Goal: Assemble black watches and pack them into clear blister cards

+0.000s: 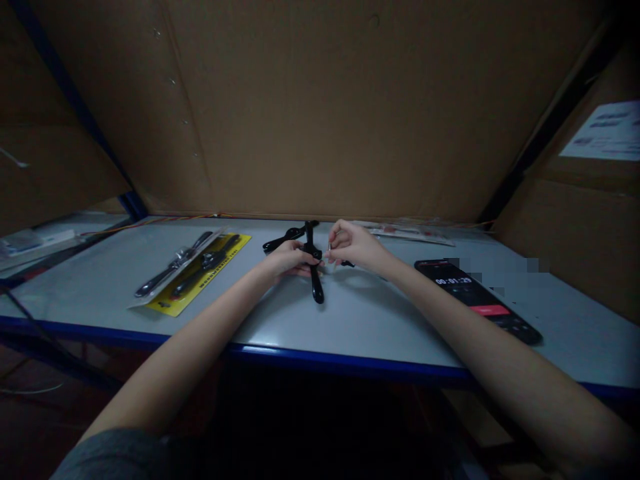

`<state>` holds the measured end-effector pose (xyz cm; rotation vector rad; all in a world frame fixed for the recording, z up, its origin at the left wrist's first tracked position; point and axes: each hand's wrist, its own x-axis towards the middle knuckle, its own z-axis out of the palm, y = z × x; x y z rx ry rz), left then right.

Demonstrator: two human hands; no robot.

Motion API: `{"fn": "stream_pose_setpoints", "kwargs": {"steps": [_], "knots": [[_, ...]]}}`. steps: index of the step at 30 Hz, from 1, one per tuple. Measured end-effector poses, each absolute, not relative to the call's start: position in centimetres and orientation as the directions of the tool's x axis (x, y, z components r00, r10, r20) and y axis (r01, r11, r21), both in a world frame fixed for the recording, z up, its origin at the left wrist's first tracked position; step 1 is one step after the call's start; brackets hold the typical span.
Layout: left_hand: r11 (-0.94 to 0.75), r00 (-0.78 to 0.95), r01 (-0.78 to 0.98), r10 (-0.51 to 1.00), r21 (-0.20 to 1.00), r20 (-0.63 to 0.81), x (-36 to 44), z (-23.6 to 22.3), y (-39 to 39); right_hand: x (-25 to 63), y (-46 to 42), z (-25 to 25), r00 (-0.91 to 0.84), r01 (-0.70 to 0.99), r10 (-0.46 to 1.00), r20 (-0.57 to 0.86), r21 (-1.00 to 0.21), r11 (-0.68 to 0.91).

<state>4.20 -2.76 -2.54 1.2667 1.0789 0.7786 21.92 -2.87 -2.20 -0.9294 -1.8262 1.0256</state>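
The left hand's (289, 259) fingers grip a glossy black spokeshave (317, 285) at its middle, upright handles tapering, above the pale, smooth counter (300, 327). Just right of the spokeshave, the right hand's (356, 244) fingers pinch a small shiny piece (329, 247), seemingly close two-handed work. Left of it lies a yellow-carded blister pack (187, 303).

I saw a pale tabletop (380, 320) with a blue edge (320, 360), backed by a broad brown cardboard panel (320, 120) that leaned overhead between dark blue posts (75, 87). The light was dim, and beneath the table I made out a shadowy reddish floor (30, 413).
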Motion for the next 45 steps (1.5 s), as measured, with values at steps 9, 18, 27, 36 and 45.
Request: {"fn": "stream_pose_setpoints", "kwargs": {"steps": [9,18,27,36,45], "knots": [[0.19,0.359,0.096,0.909,0.977,-0.212,4.1,-2.6,-2.7,22.2,-2.3,-2.2,-0.328,0.221,0.884,0.334,-0.882,0.415],[0.178,0.361,0.107,0.91,0.978,-0.205,4.0,-2.4,-2.9,21.6,-3.0,-1.8,-0.401,0.2,0.871,0.283,-0.901,0.385],[0.191,0.413,0.092,0.886,0.977,-0.212,4.0,-2.7,-2.7,21.3,-2.8,-2.4,-0.432,0.418,0.762,0.483,-0.641,0.643],[0.201,0.439,0.089,0.871,0.975,-0.22,4.4,-2.2,-3.2,20.5,-3.2,-3.4,-0.364,0.393,0.825,0.432,-0.732,0.556],[0.201,0.504,0.066,0.839,0.977,-0.206,4.2,-2.5,-3.1,21.0,-3.4,-3.0,-0.459,0.525,0.756,0.466,-0.544,0.654]]}}
